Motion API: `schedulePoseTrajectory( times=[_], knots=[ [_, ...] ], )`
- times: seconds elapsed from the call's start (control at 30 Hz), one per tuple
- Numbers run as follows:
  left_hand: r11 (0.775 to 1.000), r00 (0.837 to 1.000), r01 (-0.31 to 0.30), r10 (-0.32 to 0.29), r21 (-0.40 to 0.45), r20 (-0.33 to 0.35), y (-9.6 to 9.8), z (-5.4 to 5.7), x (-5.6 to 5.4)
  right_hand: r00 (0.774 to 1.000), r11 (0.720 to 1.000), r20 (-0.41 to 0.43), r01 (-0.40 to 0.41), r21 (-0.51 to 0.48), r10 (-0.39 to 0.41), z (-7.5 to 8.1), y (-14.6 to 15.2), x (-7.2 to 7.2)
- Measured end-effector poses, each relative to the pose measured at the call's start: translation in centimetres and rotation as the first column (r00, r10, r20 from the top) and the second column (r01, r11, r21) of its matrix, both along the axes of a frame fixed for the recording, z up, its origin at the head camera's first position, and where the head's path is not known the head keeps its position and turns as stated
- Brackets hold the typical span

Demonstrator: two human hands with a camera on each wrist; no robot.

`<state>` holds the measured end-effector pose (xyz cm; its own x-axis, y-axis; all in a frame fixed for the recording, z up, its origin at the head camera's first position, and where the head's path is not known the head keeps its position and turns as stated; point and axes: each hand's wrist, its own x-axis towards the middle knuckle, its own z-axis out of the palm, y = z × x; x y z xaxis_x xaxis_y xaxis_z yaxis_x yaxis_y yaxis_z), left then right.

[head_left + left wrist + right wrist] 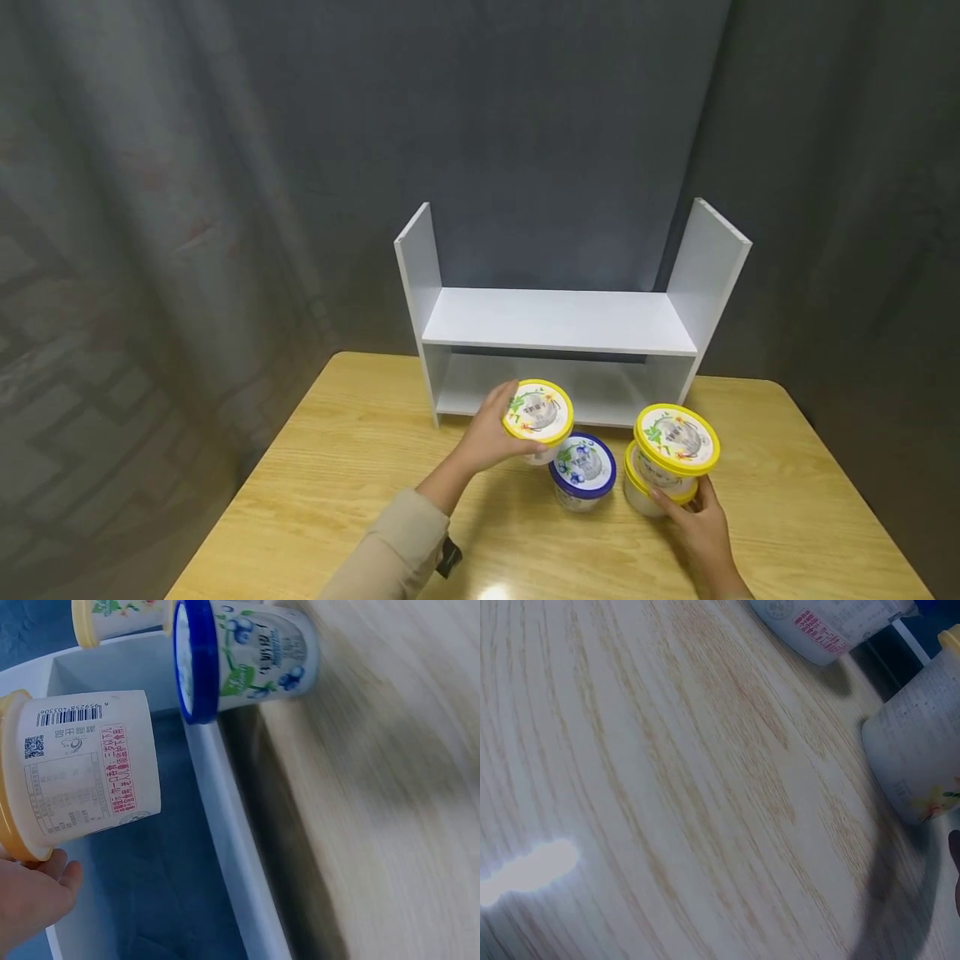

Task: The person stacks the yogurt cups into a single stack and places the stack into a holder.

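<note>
My left hand (487, 433) grips a white tub with a yellow lid (538, 412) by its side, held in the air before the shelf. In the left wrist view this tub (94, 761) shows its barcode and printed label, with fingertips at its lid rim. A tub with a blue lid (582, 467) and blueberry pictures stands on the table, between the hands. At the right, my right hand (705, 525) holds an upper yellow-lidded tub (677, 440), with thumb and fingers about its lower part. It sits on or just above a lower yellow-lidded tub (639, 493); I cannot tell which.
Behind the tubs stands a white two-level shelf (558, 321) with upright side panels. It rests on a light wooden table (337, 467). Grey curtains (525, 150) hang behind and at both sides. A dark strap or device (448, 557) is at the left wrist.
</note>
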<state>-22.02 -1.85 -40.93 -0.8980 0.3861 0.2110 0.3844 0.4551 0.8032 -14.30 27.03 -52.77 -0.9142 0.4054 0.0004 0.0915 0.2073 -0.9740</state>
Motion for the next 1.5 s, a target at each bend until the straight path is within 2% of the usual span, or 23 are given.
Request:
schedulePoseTrajectory(
  times=[0.4,0.87,1.13,1.33,1.5],
  knots=[
    [0.998,0.998,0.056,-0.055,0.015,-0.032,1.8,2.0,0.2,1.0,1.0,0.01,-0.002,-0.014,0.002,0.0,-0.1,0.1],
    [0.995,0.995,0.097,-0.097,-0.007,-0.009,5.1,4.1,-0.1,1.0,0.999,0.003,-0.003,-0.036,0.003,-0.3,0.1,0.1],
    [0.993,0.993,0.119,-0.119,-0.007,-0.003,6.7,4.9,-0.4,1.0,1.0,0.026,0.005,0.001,-0.005,0.0,-0.3,0.1],
    [0.989,0.989,0.148,-0.149,-0.009,-0.012,7.9,5.5,-0.6,1.0,1.0,0.0,-0.011,0.01,0.011,0.1,-0.1,0.3],
    [0.986,0.986,0.166,-0.166,0.014,0.014,8.8,6.1,-0.7,1.0,1.0,0.0,0.004,0.012,-0.004,0.0,0.1,0.2]
  ],
)
